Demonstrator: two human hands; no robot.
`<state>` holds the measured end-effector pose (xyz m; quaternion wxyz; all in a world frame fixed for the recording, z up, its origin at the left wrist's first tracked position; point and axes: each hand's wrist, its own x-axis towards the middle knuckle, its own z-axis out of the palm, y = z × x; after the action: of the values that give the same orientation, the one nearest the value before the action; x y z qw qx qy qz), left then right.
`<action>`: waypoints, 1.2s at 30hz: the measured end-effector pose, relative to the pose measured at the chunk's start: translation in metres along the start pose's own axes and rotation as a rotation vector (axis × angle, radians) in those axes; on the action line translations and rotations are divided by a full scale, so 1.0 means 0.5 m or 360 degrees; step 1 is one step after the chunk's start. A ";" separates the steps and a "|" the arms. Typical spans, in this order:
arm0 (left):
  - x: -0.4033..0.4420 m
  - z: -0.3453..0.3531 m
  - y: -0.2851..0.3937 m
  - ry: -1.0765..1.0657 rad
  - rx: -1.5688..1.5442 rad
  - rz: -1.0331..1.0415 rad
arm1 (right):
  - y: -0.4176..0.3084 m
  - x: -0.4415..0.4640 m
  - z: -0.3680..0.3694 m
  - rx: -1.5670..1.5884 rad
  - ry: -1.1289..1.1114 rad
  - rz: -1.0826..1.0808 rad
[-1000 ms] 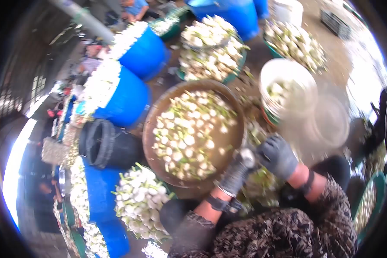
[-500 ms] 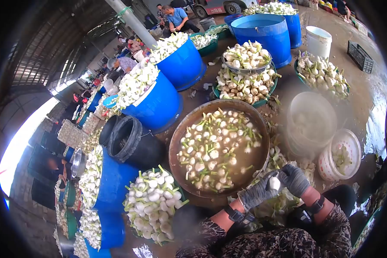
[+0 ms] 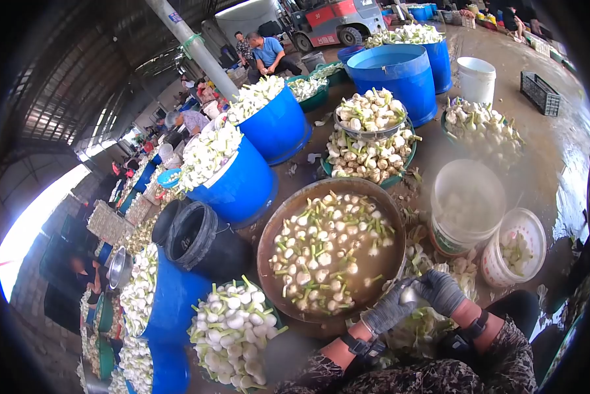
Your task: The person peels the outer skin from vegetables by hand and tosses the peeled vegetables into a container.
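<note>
Grey-gloved, my left hand (image 3: pixel 385 311) is closed round a white garlic bulb (image 3: pixel 408 295) near the front rim of a wide basin (image 3: pixel 267 289). My right hand (image 3: pixel 442 293), gloved alike, meets it from the right, its fingers closed at the same bulb; their exact grip is hard to see. Brown water fills the basin, with many garlic bulbs (image 3: pixel 323 259) and green stem pieces in it. Beneath my hands lie pale peeled skins and leaves (image 3: pixel 418 330). A heap of clean white garlic (image 3: pixel 234 335) stands to the left of my arms.
Right of the basin are a cloudy clear bucket (image 3: pixel 467 205) and a patterned white bucket (image 3: pixel 513 246) with scraps inside. Behind it stands a heaped tub of unwashed garlic (image 3: pixel 372 152). Blue tubs (image 3: pixel 234 192) and a black bucket (image 3: pixel 206 240) line the left. Two people sit farther back.
The view has tilted up a little, so the basin and tubs appear lower. Both hands stay together at the garlic bulb, which has turned or become more covered by the fingers.
</note>
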<state>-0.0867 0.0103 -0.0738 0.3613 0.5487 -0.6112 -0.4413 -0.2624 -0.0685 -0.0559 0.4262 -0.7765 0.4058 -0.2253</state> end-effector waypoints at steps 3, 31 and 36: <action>0.008 0.002 -0.026 0.0118 -0.0163 0.0254 | -0.011 -0.001 -0.007 0.0170 -0.0004 0.0083; -0.009 -0.015 -0.011 0.0048 -0.1369 -0.0143 | -0.006 0.001 -0.067 -0.0499 -0.0159 0.0080; 0.011 0.015 -0.055 0.0306 -0.0944 -0.0037 | -0.041 -0.015 -0.023 0.0008 -0.0730 0.0264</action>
<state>-0.0846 0.0055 -0.1023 0.5567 0.4656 -0.4126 -0.5505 -0.2658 -0.0614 -0.0327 0.5260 -0.7704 0.3602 -0.0083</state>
